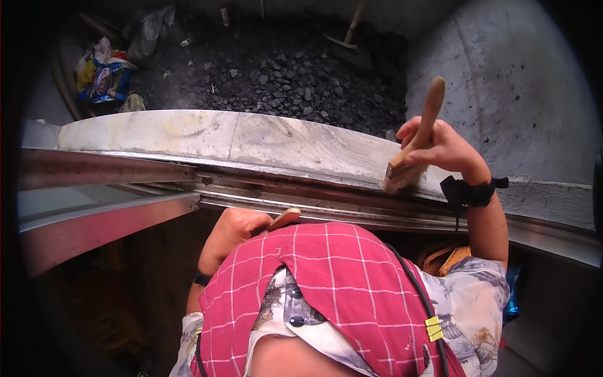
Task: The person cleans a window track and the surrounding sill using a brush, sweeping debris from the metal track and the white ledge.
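Note:
My right hand (443, 147) is closed around a flat paintbrush (429, 108) with a pale wooden handle. The handle points up, and the bristles touch the right end of a white, grey-veined stone sill (264, 139). Close to my apron, my left hand (235, 227) is curled around a light wooden handle (285, 218). Only its rounded end shows; the apron hides the rest, so I cannot tell what tool it belongs to. Between me and the sill runs a metal sliding-window track (301, 200), dirty in its grooves.
Dark broken coal-like lumps (282, 81) lie beyond the sill. A wooden-handled tool (350, 34) stands among them at the back. Colourful plastic packaging (107, 78) sits at far left. A grey wall (509, 94) rises on the right; metal window frames (113, 226) jut in from the left.

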`<control>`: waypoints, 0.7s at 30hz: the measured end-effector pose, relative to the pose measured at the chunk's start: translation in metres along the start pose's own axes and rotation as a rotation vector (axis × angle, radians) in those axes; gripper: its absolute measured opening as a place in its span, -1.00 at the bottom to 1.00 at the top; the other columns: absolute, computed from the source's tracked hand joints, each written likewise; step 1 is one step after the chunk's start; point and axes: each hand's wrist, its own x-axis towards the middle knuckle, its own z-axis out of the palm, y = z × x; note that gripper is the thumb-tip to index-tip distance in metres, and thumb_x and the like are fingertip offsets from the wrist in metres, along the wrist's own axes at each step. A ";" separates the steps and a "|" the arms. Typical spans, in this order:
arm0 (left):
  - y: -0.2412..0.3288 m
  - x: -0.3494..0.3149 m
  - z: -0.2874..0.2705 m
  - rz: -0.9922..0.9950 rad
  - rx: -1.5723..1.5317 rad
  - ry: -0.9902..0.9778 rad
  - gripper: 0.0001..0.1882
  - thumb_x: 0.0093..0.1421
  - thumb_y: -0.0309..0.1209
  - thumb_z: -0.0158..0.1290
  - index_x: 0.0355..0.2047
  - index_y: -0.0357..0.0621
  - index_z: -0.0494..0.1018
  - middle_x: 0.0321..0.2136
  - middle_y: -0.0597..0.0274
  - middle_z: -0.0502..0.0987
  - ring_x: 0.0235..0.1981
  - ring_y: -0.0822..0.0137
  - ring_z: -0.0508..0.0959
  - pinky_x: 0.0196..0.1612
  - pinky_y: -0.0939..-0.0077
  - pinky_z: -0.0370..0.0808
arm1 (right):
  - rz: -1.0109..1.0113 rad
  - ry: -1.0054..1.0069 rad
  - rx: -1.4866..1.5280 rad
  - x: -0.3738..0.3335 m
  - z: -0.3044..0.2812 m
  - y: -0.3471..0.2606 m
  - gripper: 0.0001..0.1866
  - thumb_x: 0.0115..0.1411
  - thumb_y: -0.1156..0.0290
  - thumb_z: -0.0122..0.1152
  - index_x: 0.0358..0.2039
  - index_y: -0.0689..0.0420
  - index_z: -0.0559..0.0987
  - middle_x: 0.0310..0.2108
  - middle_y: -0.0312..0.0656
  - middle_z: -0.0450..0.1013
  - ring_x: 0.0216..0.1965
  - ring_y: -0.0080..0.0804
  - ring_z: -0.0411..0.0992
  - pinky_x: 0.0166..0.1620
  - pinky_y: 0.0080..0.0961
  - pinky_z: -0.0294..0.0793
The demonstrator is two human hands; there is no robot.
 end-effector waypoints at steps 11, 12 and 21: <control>0.002 -0.003 0.002 -0.014 0.048 -0.027 -0.77 -0.02 -0.34 0.26 -0.43 -0.25 0.57 -0.58 0.01 0.54 -0.53 0.09 0.60 -0.47 0.38 0.48 | -0.343 -0.306 -0.260 0.026 0.009 -0.015 -0.72 -0.04 0.56 0.49 -0.25 0.20 0.67 -0.31 -0.17 0.60 -0.22 -0.37 0.56 -0.11 -0.48 0.52; 0.002 -0.001 0.001 -0.022 0.042 -0.028 -0.77 -0.02 -0.34 0.27 -0.43 -0.25 0.57 -0.58 0.01 0.54 -0.55 0.10 0.60 -0.48 0.38 0.48 | -0.382 -0.340 -0.275 0.035 0.011 -0.022 -0.71 -0.04 0.57 0.48 -0.24 0.20 0.67 -0.28 -0.17 0.60 -0.20 -0.37 0.56 -0.07 -0.47 0.52; 0.001 0.000 0.003 -0.030 0.036 0.008 -0.81 -0.03 -0.41 0.26 -0.44 -0.26 0.56 -0.59 0.00 0.53 -0.56 0.08 0.59 -0.50 0.37 0.47 | -0.709 0.097 -0.382 0.149 0.041 -0.069 -0.67 0.09 0.46 0.45 -0.10 0.14 0.66 -0.21 -0.24 0.61 -0.17 -0.46 0.56 -0.07 -0.51 0.55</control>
